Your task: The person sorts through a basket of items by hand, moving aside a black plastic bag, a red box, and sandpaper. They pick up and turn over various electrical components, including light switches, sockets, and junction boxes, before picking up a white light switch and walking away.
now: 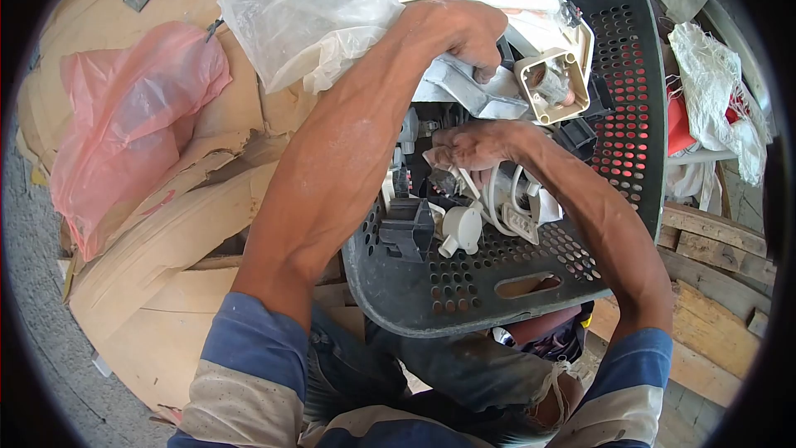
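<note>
My left hand [473,37] reaches across the far part of a black perforated plastic basket [390,307], its fingers curled over the edge of a grey trough-shaped piece [485,95]. Below it, my right hand [477,145] is down among the parts, fingers bent together; what they grip is hidden. White cable [491,203] loops under the right hand. Nearby lie a round white junction box [462,231], a black plastic box [405,228] and a small white frame [521,224]. A cream square housing [551,87] sits right of the grey piece.
A clear plastic bag [307,8] lies at the basket's far left edge. A pink plastic bag [137,124] rests on cardboard [178,224] to the left. Wooden planks [709,323] and a white woven sack [717,87] are on the right.
</note>
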{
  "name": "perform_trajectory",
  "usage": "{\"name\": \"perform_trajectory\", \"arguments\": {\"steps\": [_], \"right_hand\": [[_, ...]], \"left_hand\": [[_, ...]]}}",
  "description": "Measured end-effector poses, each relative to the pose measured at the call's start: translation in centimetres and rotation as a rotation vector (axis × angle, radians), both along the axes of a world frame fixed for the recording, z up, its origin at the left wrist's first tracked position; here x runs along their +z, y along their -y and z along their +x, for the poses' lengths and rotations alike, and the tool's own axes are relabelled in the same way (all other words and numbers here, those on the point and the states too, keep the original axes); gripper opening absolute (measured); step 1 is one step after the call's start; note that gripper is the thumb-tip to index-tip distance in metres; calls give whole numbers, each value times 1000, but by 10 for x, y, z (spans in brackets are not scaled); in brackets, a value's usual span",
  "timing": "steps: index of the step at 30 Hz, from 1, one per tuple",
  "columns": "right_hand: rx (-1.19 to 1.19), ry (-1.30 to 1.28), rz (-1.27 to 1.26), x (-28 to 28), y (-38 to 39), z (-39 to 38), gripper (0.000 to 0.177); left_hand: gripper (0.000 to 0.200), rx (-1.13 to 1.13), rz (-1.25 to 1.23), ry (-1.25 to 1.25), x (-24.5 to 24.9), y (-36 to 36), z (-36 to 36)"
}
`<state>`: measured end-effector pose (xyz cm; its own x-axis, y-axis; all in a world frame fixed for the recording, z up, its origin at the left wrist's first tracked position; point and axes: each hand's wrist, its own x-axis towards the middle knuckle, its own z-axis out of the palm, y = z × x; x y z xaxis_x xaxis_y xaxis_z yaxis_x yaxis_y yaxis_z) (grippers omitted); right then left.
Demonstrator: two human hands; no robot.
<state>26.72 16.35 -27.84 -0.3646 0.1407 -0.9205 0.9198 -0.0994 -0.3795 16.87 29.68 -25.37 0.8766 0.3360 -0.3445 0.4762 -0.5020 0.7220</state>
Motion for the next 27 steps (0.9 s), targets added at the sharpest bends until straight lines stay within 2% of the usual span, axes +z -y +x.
{"name": "perform_trajectory", "arguments": {"steps": [1,3,4,5,7,8,9,11,13,15,17,18,20,22,24,25,27], "right_hand": [[-54,-48,0,-7,4,-1,59],[-435,76,-221,-9,10,-3,55],[-479,1,-317,-23,10,6,48],[-467,5,-318,-36,14,11,48],[-420,-92,-173,-57,20,16,37],[-285,-134,-53,-65,24,18,31],[-152,-165,76,-74,29,20,25],[507,-5,1145,-106,51,46,31],[850,89,1675,-126,61,63,36],[603,229,1301,-130,62,63,36],[213,244,980,-122,55,63,36],[1,202,897,-113,45,51,36],[-196,36,770,-117,37,50,37],[-125,81,693,-85,23,28,38],[-54,127,619,-84,21,21,39],[249,221,682,-103,29,24,39],[555,307,732,-100,34,11,40]], "left_hand": [[58,-4,8,13,0,1,0],[57,3,13,25,1,1,-2],[56,0,9,15,2,1,-2],[54,-3,6,5,3,0,-2],[50,-10,26,11,1,-1,0],[50,-16,18,24,0,0,0],[50,-21,10,36,-3,0,1],[51,-1,14,53,-4,0,0],[52,-17,14,17,0,-1,-2],[51,-9,11,24,0,-1,-3],[51,-7,3,34,1,0,-2],[52,-23,13,14,4,-1,-2],[52,-43,17,-11,7,0,-4],[51,-34,22,2,8,0,-6],[51,-27,46,42,6,1,-7],[50,-19,69,81,5,1,-8],[50,-26,60,68,5,1,-6]]}}
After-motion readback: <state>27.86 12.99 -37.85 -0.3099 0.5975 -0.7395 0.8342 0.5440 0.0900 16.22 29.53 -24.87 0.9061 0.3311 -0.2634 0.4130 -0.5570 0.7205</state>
